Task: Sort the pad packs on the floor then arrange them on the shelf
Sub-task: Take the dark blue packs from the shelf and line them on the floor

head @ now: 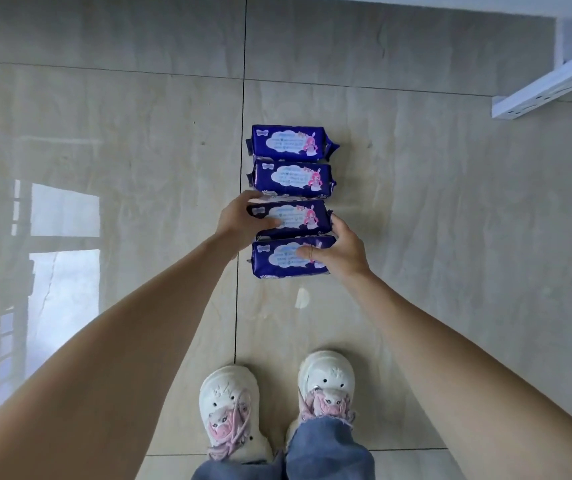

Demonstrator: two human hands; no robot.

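Left hand: fingers curled round the left end of the third pad pack, thumb laid across its printed face. Right hand: thumb lies across the face of the nearest pad pack, while the fingers reach up along the right end of the third pad pack; how far they close on either pack cannot be told. The third pad pack sits slightly tilted against its neighbours, held between both hands.

Four purple pad packs form a single column on the tiled floor, long sides touching, each with a white cloud label and a pink rabbit-eared figure. Beyond the third pad pack lies the second pad pack, and beyond that the farthest pad pack. The column lies just right of a dark grout line.

Nearer the person than the nearest pad pack stand two white clogs with pink charms, under blue jean hems. A white metal shelf rail lies well right of the farthest pad pack, at the upper right edge.
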